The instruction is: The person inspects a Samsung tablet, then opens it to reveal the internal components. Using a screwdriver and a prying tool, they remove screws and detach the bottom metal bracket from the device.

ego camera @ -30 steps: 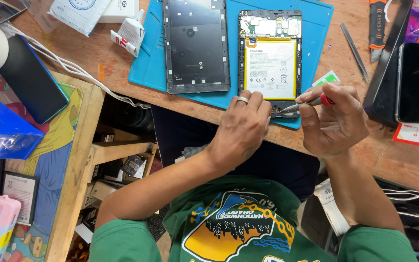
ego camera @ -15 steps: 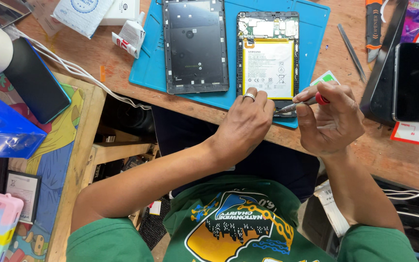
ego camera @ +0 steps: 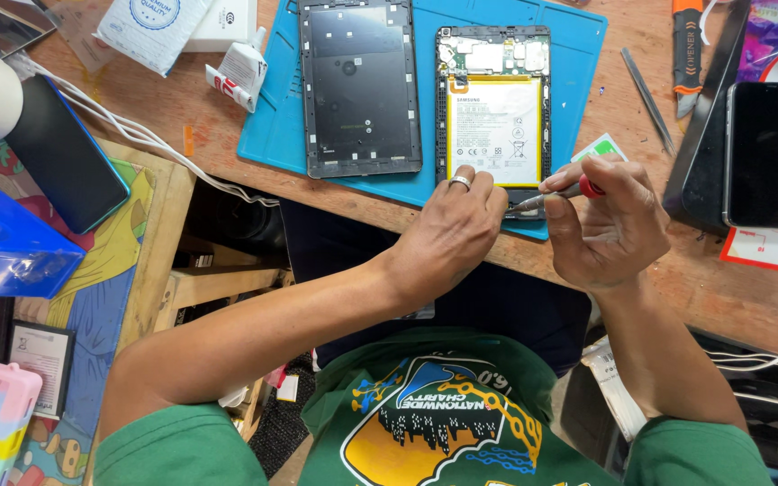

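lying opened tablet (ego camera: pixel 494 117), pale battery bared, screwdriver (ego camera: pixel 556 194) tip at lower edge

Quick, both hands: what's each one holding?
Left hand: holds nothing, fingers pressing on the opened tablet.
Right hand: closed on the screwdriver.

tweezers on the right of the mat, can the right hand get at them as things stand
Probably not at once: the right hand is gripping a small red-capped screwdriver. The tweezers lie uncovered on the bare wooden bench, nothing blocking them.
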